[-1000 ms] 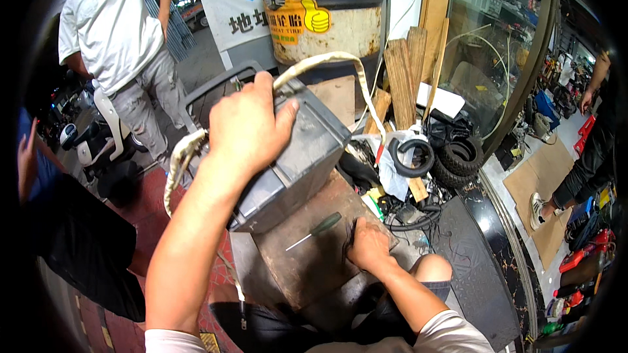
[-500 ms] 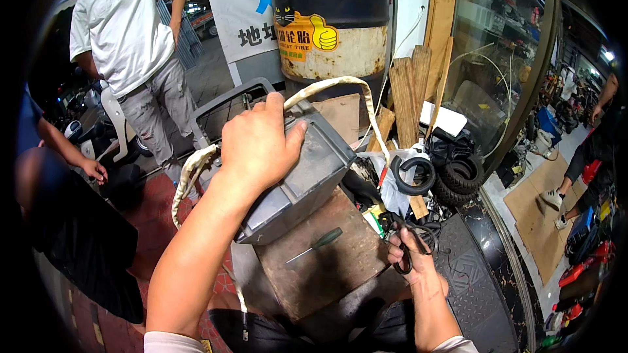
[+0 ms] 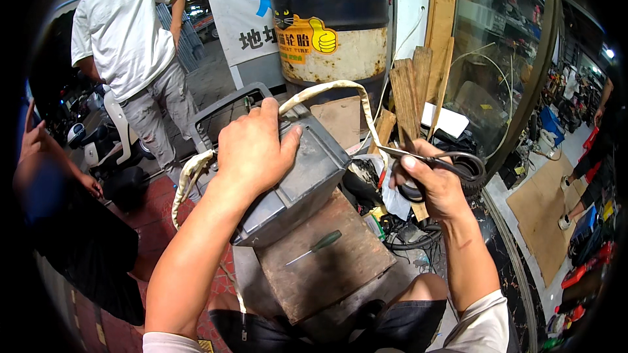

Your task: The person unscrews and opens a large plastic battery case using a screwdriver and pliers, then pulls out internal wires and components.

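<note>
A grey box that looks like a battery case [image 3: 307, 140], with a carry handle at its far end, sits tilted in front of me. My left hand [image 3: 252, 147] grips its top, thumb apart, the other fingers partly hidden over the edge. From near those fingertips a cream-sleeved cable [image 3: 327, 86] arches right and hangs down to a red end. In my right hand [image 3: 435, 186] are black-handled scissors [image 3: 468, 165], their blades pointing left at the hanging cable; whether they touch it I cannot tell. A green-handled screwdriver [image 3: 326, 241] lies on the worn brown board [image 3: 294, 291] below the box.
Beyond the box stands a rusty drum [image 3: 333, 52]. Wooden planks [image 3: 409, 95] lean to its right, above a heap of tyres, bags and cords. A glass door [image 3: 487, 59] borders the right side. One person in a white shirt [image 3: 124, 26] stands at the left; another is nearer.
My right hand has risen from low by the board to beside the hanging cable, bringing the scissors with blades toward it. The left hand has barely moved. The nearer person's hand has lifted.
</note>
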